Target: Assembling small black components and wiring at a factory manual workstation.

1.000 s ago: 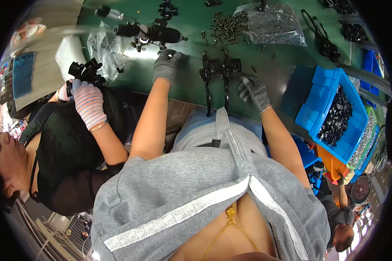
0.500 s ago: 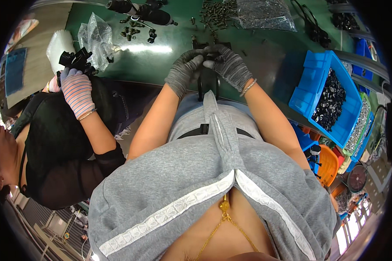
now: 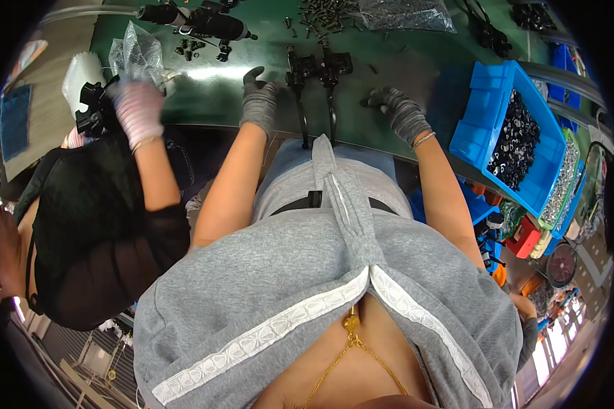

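From afar I'm holding L hand (image 3: 259, 105) & R hand (image 3: 400, 114) on each side of the 2 blk levers (image 3: 335, 69), each grip loose w/ nothing seen in it, & I'm guessing soft, even touching is best for levers lying together on the tabletop (image 3: 430, 71).

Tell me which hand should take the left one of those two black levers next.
Probably the left hand: it is close beside the left lever, on the same side. The right hand is farther off, with the other lever in between.
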Demonstrator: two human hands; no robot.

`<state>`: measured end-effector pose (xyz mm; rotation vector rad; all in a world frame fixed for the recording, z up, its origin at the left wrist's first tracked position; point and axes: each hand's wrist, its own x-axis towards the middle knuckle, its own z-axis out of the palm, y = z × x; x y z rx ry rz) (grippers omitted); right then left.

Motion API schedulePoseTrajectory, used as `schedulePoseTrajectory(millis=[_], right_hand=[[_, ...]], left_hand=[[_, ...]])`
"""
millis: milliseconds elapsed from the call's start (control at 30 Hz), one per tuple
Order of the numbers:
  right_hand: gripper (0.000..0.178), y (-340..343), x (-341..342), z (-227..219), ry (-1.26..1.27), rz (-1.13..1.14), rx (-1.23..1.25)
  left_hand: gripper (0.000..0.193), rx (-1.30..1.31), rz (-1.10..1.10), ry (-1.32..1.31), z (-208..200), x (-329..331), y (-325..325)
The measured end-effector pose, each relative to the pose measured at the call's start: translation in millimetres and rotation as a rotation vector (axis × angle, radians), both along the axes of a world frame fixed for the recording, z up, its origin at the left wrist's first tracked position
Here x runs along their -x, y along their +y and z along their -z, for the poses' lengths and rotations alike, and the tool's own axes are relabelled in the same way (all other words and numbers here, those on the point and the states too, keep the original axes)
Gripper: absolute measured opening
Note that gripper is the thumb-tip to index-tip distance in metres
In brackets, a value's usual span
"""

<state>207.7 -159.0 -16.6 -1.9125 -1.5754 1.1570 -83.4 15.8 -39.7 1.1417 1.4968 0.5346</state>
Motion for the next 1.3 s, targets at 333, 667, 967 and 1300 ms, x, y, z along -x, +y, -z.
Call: schedulePoseTrajectory(millis=[333,667,967,1300], right_hand=[[0.034,10,51,-10,-0.458,0.323,0.057],[0.038,0,39,-8,-0.466,0.108,-0.226],[0.032,22,6,64,-0.402,0.369,-0.206],[0.029,101,30,-32,-0.257,0.091,-0.266]], left_hand=[[0.044,-0.026,-0.093,-0.151,29,-2,8],[0.012,-0.686,0.302,0.444,-5,34,-5],[0.021,-0.793,0.545,0.404,-12,37,-16],[0.025,-0.976,0.541,0.496,-43,13,-15]])
